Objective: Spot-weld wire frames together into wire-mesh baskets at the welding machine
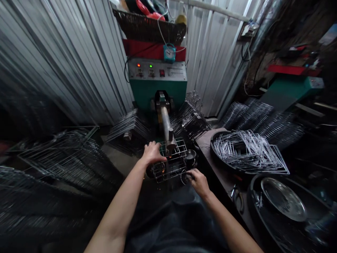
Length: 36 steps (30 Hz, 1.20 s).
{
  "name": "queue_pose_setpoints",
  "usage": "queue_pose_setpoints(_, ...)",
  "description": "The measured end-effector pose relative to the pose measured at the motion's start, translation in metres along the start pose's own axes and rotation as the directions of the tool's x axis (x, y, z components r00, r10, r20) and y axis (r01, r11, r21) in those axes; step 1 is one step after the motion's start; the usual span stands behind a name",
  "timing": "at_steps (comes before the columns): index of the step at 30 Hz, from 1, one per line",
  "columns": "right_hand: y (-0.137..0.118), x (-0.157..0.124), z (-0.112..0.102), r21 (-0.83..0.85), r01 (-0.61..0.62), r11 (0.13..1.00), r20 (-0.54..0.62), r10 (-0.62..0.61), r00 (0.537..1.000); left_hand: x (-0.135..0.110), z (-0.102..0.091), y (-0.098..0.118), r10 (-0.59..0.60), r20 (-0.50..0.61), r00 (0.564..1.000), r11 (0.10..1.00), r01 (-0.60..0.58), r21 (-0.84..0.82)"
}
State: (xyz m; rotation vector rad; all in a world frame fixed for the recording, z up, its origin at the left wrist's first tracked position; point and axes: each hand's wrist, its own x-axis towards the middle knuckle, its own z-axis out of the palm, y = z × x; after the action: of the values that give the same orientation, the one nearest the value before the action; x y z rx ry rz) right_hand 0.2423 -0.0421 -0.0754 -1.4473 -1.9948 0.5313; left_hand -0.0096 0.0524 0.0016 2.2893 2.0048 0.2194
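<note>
A small wire basket (168, 171) sits under the electrode arm (167, 126) of a green spot welder. An orange glow shows at the arm's tip and a few sparks below. My left hand (153, 153) grips the basket's left side, its thumb stretched along the wires. At the basket's front right corner, my right hand (198, 181) is closed in a pinch on a curved wire loop (182, 177); how the loop meets the basket is unclear. Just behind that hand is a small round metal dish (190, 154).
The welder's control panel (158, 71) has red and green lights. Stacked wire frames (129, 131) stand left of the machine. On the right are a black tub (214, 147) of bent wires, pliers (238, 198) and a metal plate (283, 198) in another black tub.
</note>
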Motion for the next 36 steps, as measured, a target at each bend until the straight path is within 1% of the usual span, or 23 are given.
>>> queue_pose_setpoints(2,0.016,-0.020,0.009,0.040,-0.049,0.998,0.034,0.048,0.998,0.003,0.001,-0.002,0.002,0.015,1.000,1.000,-0.002,-0.002)
queue_pose_setpoints(5,0.031,-0.054,0.024,0.043,-0.136,0.990,0.132,0.130,0.983,0.000,0.002,-0.002,-0.009,0.044,0.999,0.999,0.011,-0.037)
queue_pose_setpoints(8,0.034,-0.086,0.030,0.010,-0.210,0.978,0.231,0.202,0.952,-0.013,0.002,0.002,0.037,0.059,0.998,0.995,-0.031,-0.095)
queue_pose_setpoints(11,0.034,-0.109,0.026,0.006,-0.252,0.968,0.276,0.240,0.931,-0.033,0.004,0.008,0.104,0.014,0.995,0.990,-0.102,-0.093)
queue_pose_setpoints(14,0.034,-0.120,0.016,-0.001,-0.272,0.962,0.265,0.262,0.928,-0.052,0.006,0.014,0.138,-0.026,0.990,0.990,-0.139,-0.033)
queue_pose_setpoints(16,0.035,-0.123,0.010,0.002,-0.279,0.960,0.245,0.270,0.931,-0.059,0.006,0.017,0.146,-0.039,0.988,0.989,-0.147,0.000)
queue_pose_setpoints(20,0.033,-0.124,0.003,0.014,-0.280,0.960,0.206,0.271,0.940,-0.062,0.004,0.018,0.148,-0.052,0.988,0.989,-0.147,0.031)
queue_pose_setpoints(24,0.029,-0.122,-0.002,0.001,-0.250,0.968,0.179,0.245,0.953,-0.062,0.002,0.020,0.145,-0.050,0.988,0.989,-0.144,0.034)
queue_pose_setpoints(27,0.025,-0.108,-0.015,-0.002,-0.191,0.982,0.147,0.189,0.971,-0.064,0.001,0.021,0.133,-0.040,0.990,0.991,-0.133,0.005)
queue_pose_setpoints(29,0.022,-0.088,-0.030,-0.002,-0.118,0.993,0.109,0.118,0.987,-0.064,-0.002,0.019,0.128,0.001,0.992,0.991,-0.128,-0.031)
queue_pose_setpoints(30,0.019,-0.073,-0.039,-0.008,-0.069,0.998,0.090,0.070,0.994,-0.062,-0.004,0.016,0.127,0.038,0.991,0.990,-0.125,-0.061)
queue_pose_setpoints(32,0.012,-0.034,-0.054,-0.057,0.044,0.997,0.058,-0.041,0.997,-0.056,-0.011,0.008,0.115,0.102,0.988,0.984,-0.099,-0.145)
queue_pose_setpoints(33,0.007,-0.011,-0.059,-0.105,0.098,0.990,0.051,-0.093,0.994,-0.050,-0.015,0.003,0.096,0.112,0.989,0.980,-0.074,-0.186)
queue_pose_setpoints(35,-0.005,0.040,-0.063,-0.257,0.160,0.953,0.067,-0.147,0.987,-0.036,-0.023,-0.006,0.034,0.109,0.993,0.976,-0.009,-0.217)
queue_pose_setpoints(36,-0.013,0.065,-0.062,-0.344,0.178,0.922,0.098,-0.153,0.983,-0.029,-0.026,-0.009,0.004,0.110,0.994,0.978,0.020,-0.208)
